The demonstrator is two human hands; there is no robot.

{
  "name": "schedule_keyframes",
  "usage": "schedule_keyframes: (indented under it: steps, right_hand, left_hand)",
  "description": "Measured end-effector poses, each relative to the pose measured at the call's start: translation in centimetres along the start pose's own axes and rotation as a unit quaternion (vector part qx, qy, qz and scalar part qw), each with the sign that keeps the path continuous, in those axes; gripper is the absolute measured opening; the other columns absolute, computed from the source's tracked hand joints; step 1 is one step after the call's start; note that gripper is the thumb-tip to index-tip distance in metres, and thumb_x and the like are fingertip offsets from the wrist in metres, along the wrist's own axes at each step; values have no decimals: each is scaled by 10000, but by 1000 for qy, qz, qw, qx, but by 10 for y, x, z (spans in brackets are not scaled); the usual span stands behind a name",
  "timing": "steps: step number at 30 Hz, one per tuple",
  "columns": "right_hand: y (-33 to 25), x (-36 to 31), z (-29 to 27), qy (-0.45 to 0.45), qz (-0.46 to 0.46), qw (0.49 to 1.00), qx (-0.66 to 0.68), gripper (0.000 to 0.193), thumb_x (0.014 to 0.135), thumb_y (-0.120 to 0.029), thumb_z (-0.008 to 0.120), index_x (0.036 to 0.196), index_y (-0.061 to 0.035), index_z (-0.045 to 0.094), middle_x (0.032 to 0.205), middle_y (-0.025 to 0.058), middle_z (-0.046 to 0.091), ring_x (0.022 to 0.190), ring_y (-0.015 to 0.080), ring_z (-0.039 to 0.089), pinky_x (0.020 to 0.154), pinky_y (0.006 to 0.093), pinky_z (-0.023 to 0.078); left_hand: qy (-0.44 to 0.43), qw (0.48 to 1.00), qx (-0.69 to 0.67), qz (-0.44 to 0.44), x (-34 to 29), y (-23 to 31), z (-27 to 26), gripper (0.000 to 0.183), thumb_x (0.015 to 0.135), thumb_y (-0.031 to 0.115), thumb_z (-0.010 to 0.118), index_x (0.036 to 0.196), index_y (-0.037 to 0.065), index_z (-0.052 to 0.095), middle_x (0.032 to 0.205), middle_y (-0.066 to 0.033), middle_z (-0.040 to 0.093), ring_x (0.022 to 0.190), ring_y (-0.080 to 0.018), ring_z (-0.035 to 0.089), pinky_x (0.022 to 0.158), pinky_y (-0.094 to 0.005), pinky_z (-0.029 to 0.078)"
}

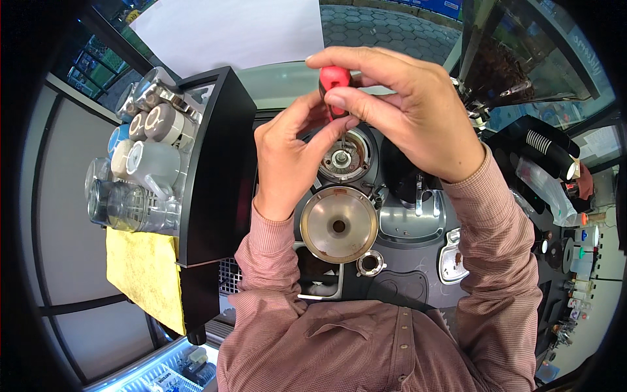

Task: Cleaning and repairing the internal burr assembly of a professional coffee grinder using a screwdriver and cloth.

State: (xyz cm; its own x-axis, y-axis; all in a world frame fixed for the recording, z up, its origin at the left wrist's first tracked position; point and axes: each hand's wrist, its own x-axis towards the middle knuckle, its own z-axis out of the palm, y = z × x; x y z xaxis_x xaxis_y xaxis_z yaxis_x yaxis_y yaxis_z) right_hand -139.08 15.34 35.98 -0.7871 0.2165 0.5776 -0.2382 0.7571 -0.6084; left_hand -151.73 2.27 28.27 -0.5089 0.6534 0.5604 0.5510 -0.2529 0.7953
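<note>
A red and black screwdriver (pixel 336 77) stands nearly upright above an opened coffee grinder (pixel 349 171), whose round metal burr and centre bolt show. My right hand (pixel 418 108) is closed around the top of the handle, with thumb and forefinger on its red part. Lower down, my left hand (pixel 287 153) pinches the same screwdriver; the fingers hide most of its shaft. Whether its tip touches a screw I cannot tell. Just nearer to me lies a round metal funnel-like dish (pixel 320 228) with a central hole. A small metal ring (pixel 370 263) sits beside it.
To the left, a black machine (pixel 219 163) carries several glasses and cups, with a yellow cloth (pixel 144 268) hanging below. A metal tray (pixel 452 258) lies by my right forearm. A dark glass-sided hopper (pixel 522 52) stands at the far right.
</note>
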Motion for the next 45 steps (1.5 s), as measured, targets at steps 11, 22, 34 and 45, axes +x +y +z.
schedule_keyframes:
  steps: [11,22,34,45]
  right_hand:
    - [-6,10,-16,-23,-30,997,-69,282,958,-47,676,1239,-22,691,1065,100,701,973,195,709,860,314,599]
    - [0,16,-12,-18,-62,995,-78,283,958,-66,677,1240,-66,706,1038,96,733,927,211,715,850,330,564]
    - [10,24,-4,-55,-58,995,-59,317,986,-66,624,1299,-73,672,1015,114,727,909,214,717,813,338,558]
    - [-12,0,-7,-29,58,995,80,393,942,33,583,1319,-45,662,1276,97,669,1109,166,665,1012,322,543]
  left_hand:
    - [-63,998,24,-4,14,4,-7,333,894,74,777,1197,-23,676,1000,-181,775,987,-257,769,825,-342,609]
    - [-10,1000,9,12,11,-3,0,274,892,50,780,1124,-46,671,983,-156,783,932,-203,772,783,-309,624]
    - [44,999,-13,-15,-2,1,10,310,845,83,849,991,-52,611,890,-121,751,837,-137,730,738,-287,613]
    - [33,999,17,26,-3,0,16,420,804,113,888,1113,-41,647,927,-92,722,837,-137,700,795,-308,629]
